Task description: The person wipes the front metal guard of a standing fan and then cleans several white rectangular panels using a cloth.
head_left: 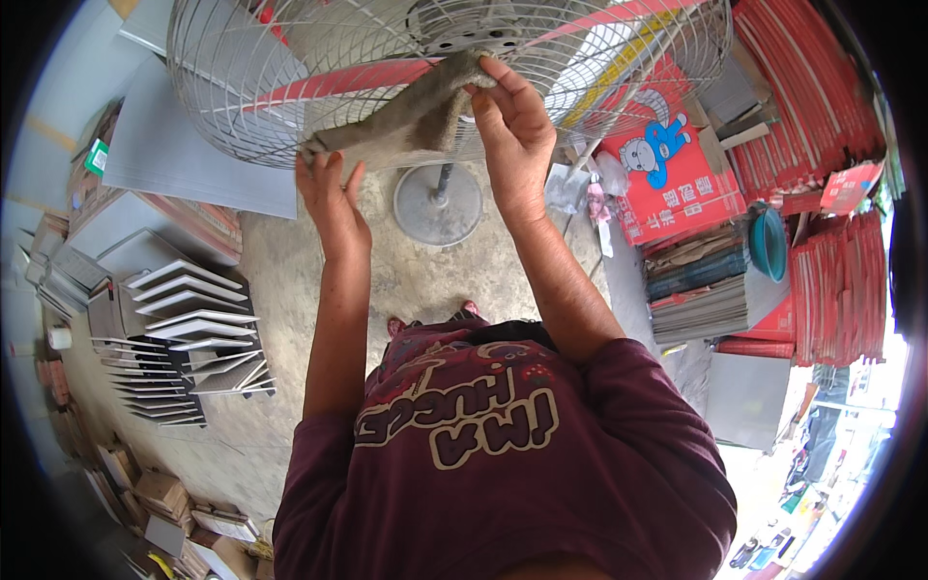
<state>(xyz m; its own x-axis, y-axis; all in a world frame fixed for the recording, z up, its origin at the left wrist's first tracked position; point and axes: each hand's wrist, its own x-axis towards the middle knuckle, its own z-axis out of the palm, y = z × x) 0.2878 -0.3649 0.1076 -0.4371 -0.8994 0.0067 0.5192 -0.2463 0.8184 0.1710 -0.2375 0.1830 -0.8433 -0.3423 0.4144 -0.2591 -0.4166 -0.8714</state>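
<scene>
**A:** ok so we've got a grey rag stretched across the front of the wire fan guard, red blades behind it. Our right hand pinches the top end of the rag between thumb and fingertips, right up by the hub.

**B:** yep, and our left hand has the lower end, fingers pointing up, loosely curled on the rag's edge at the guard's lower rim. Round fan base sits on the concrete below, red cartons stacked off to the right.
</scene>
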